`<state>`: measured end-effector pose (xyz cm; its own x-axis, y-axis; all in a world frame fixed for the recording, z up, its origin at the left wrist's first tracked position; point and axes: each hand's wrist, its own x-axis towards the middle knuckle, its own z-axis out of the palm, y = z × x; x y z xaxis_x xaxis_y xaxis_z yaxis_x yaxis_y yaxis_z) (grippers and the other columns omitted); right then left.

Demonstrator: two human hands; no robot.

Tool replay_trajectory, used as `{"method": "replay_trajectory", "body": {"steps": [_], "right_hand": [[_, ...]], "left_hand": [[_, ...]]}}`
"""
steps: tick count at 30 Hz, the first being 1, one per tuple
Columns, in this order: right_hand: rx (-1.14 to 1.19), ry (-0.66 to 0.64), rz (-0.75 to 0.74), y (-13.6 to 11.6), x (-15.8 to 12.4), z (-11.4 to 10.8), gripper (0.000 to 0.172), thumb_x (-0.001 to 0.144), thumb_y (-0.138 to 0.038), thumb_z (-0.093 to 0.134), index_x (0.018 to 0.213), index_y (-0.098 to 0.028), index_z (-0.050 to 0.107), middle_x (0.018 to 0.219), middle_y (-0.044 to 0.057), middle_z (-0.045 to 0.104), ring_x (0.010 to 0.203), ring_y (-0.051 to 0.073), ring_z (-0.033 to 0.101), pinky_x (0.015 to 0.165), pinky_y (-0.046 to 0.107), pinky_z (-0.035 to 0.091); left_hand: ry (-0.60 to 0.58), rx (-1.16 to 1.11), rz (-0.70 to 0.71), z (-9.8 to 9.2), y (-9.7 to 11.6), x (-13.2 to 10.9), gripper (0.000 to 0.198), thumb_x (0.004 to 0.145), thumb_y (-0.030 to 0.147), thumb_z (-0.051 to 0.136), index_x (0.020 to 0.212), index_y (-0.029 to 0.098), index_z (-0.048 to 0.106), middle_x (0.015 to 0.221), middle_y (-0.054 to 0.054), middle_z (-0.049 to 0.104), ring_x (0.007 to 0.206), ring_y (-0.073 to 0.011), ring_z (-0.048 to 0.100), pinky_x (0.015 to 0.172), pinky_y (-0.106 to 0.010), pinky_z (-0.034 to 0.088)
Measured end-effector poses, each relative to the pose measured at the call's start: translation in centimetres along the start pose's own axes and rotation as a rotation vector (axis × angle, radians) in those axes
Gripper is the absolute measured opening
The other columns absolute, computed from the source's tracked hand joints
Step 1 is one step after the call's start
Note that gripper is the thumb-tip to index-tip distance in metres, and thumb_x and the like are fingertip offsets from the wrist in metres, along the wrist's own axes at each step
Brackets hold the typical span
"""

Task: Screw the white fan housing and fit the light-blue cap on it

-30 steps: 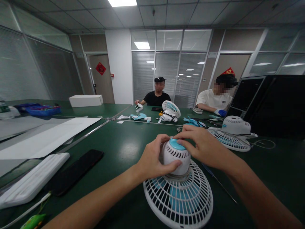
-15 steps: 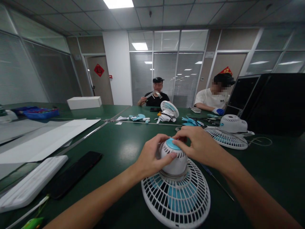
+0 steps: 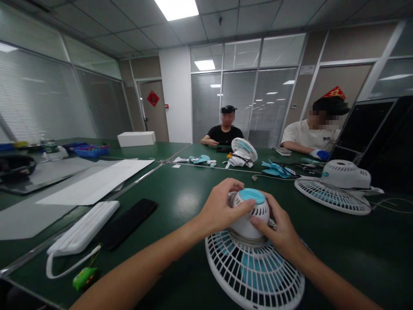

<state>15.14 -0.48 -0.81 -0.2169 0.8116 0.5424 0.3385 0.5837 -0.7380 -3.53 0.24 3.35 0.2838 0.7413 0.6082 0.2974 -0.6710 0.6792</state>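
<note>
A small white fan (image 3: 254,267) lies face down on the green table, its round grille underneath and blue blades showing through the slats. Its white motor housing (image 3: 250,230) points up, topped by a light blue cap (image 3: 251,196). My left hand (image 3: 226,204) wraps the housing from the left, thumb lying across the front near the cap. On the other side, my right hand (image 3: 277,221) grips the housing, thumb pressed low on its front. The far fingers of both hands are partly hidden behind the housing.
Another white fan (image 3: 335,189) lies to the right beside a black computer case (image 3: 364,129). Blue fan blades (image 3: 277,168) and a third fan (image 3: 243,153) are farther back. A black phone (image 3: 129,224) and white power strip (image 3: 85,228) lie left. Two people sit opposite.
My right hand has moved from the cap down to the housing's right side. The view has turned left. The person in black has lowered the strip held up earlier.
</note>
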Motion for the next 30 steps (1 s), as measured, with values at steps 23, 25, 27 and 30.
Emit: {"method": "replay_trajectory", "body": {"steps": [23,25,27,30], "right_hand": [[-0.009,0.007,-0.028,0.7,-0.4,0.2,0.056,0.082,-0.052,0.064,0.125,-0.021,0.045,0.110,0.009,0.065,0.094,0.025,0.064,0.079,0.035,0.053],[-0.004,0.006,-0.051,0.9,-0.4,0.2,0.056,0.083,-0.052,0.063,0.126,-0.021,0.044,0.111,0.009,0.065,0.097,0.025,0.064,0.081,0.035,0.053],[-0.001,0.005,-0.067,1.0,-0.3,0.2,0.056,0.084,-0.052,0.063,0.127,-0.021,0.044,0.112,0.009,0.066,0.099,0.026,0.064,0.082,0.035,0.053],[0.012,0.000,-0.073,1.1,-0.3,0.2,0.056,0.084,-0.053,0.062,0.126,-0.020,0.045,0.112,0.009,0.066,0.100,0.026,0.064,0.081,0.035,0.053]], "left_hand": [[-0.116,-0.174,0.112,1.6,-0.1,0.7,0.031,0.088,0.023,0.051,0.115,0.020,0.066,0.117,-0.006,0.068,0.111,-0.0254,0.061,0.102,-0.043,0.045],[-0.125,-0.175,0.093,1.7,-0.1,0.7,0.033,0.092,0.028,0.049,0.120,0.021,0.065,0.119,-0.006,0.067,0.112,-0.0249,0.061,0.102,-0.043,0.046],[-0.094,-0.147,0.070,1.9,-0.1,0.6,0.035,0.093,0.034,0.053,0.124,0.021,0.064,0.119,-0.008,0.065,0.112,-0.0244,0.060,0.102,-0.042,0.046],[0.000,-0.054,0.060,2.3,0.0,0.6,0.043,0.086,0.035,0.066,0.127,0.021,0.064,0.116,-0.008,0.059,0.110,-0.0234,0.057,0.103,-0.042,0.044]]}}
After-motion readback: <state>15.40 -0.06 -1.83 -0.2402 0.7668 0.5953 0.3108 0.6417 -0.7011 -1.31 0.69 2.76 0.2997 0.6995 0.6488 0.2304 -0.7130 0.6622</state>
